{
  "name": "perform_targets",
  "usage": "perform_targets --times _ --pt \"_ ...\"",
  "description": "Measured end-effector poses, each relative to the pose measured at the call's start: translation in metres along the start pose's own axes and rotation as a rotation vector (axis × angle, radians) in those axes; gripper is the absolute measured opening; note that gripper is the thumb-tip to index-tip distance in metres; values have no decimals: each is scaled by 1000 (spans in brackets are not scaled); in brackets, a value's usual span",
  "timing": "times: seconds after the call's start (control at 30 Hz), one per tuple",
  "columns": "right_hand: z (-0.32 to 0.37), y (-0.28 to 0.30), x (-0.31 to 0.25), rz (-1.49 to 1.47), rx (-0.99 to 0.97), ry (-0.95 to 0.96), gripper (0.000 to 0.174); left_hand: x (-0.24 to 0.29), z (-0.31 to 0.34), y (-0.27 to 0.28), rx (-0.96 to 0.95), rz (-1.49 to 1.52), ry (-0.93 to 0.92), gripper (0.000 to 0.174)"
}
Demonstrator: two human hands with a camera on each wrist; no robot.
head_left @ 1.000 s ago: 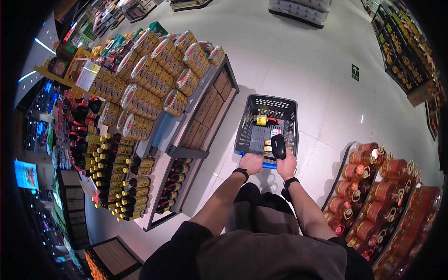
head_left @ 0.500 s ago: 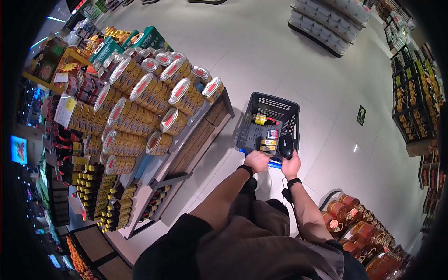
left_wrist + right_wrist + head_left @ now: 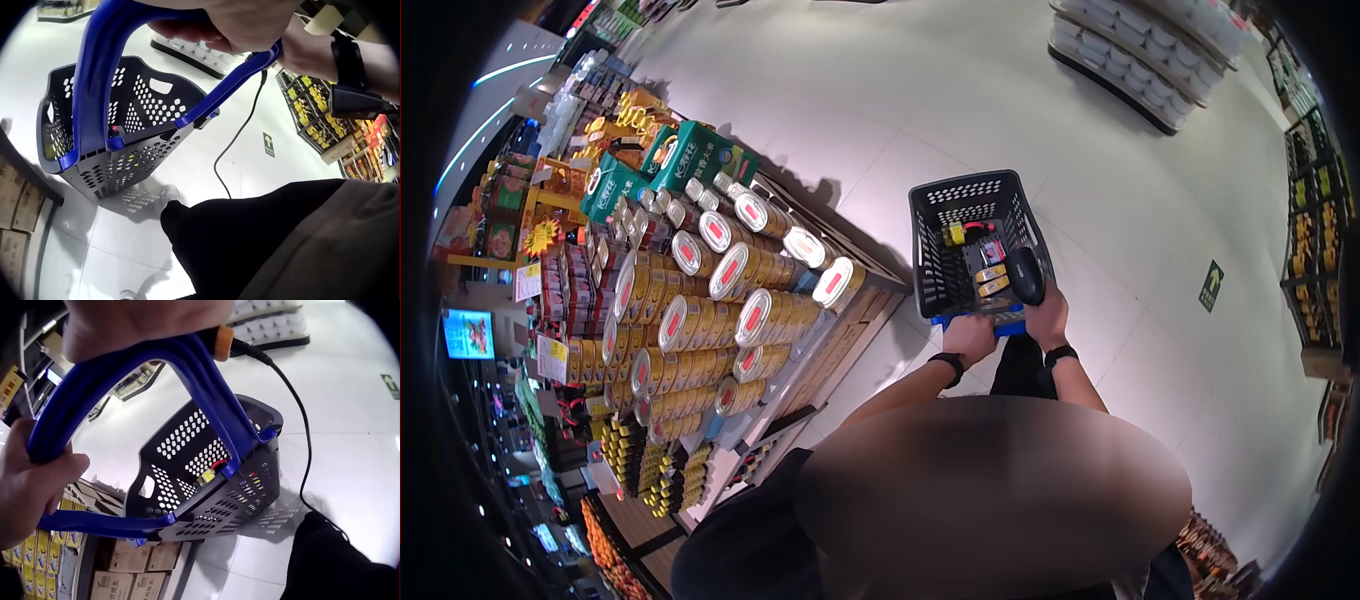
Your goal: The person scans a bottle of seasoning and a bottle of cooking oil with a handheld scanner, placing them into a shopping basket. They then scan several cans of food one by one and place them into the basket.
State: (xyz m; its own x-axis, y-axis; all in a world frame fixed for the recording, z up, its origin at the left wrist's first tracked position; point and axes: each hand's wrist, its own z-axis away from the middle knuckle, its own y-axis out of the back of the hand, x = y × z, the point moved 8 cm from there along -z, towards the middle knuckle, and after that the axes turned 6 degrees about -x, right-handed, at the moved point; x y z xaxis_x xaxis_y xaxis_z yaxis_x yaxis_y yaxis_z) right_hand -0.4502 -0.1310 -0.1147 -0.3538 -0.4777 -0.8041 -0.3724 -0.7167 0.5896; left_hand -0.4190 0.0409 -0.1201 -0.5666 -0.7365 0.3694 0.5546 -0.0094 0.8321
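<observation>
A dark grey shopping basket with a blue handle stands ahead of my body. My left hand grips the handle, its fingers wrapped round the bar in the right wrist view. With my right hand I hold a black handheld scanner, while that hand lies along the handle's other side. A cable hangs from the scanner's orange-ringed end. Inside the basket lie a bottle with a yellow label, a small red-and-white pack and yellow packs.
Close on the left rises a display of stacked gold tins, with green boxes behind and dark bottles nearer me. A tiered white shelf stands far right. Shelving lines the right edge; a green arrow sign marks the floor.
The basket has rolled forward along the tin display, both hands keeping their hold. The view has turned, and the red-brown jugs at right have slipped to the lower edge.
</observation>
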Motion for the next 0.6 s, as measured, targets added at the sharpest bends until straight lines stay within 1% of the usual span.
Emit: perform_targets --times 0.1,0.23,0.27,0.3,0.37,0.4,0.5,0.53,0.6 --pt "-83 -4 -19 -19 -102 82 26 -9 -55 31 60 37 67 24" --pt "-172 -29 -44 91 -292 207 27 -29 -106 71 81 86 158 23" --pt "-189 -35 -51 110 -317 246 29 -36 -117 75 111 81 166 22" --pt "-206 -43 -59 119 -364 284 29 -43 -126 86 135 110 215 22" --pt "-235 -55 -73 108 -369 332 19 -55 -141 106 138 140 239 23" --pt "-250 -67 -74 104 -389 343 23 -64 -147 115 158 156 275 23" --pt "-287 -84 -98 87 -428 422 26 -82 -167 136 202 188 283 22" --pt "-301 -96 -101 133 -498 423 27 -91 -175 143 209 199 294 22" --pt "-322 -107 -115 156 -501 424 27 -110 -188 162 233 219 296 22"
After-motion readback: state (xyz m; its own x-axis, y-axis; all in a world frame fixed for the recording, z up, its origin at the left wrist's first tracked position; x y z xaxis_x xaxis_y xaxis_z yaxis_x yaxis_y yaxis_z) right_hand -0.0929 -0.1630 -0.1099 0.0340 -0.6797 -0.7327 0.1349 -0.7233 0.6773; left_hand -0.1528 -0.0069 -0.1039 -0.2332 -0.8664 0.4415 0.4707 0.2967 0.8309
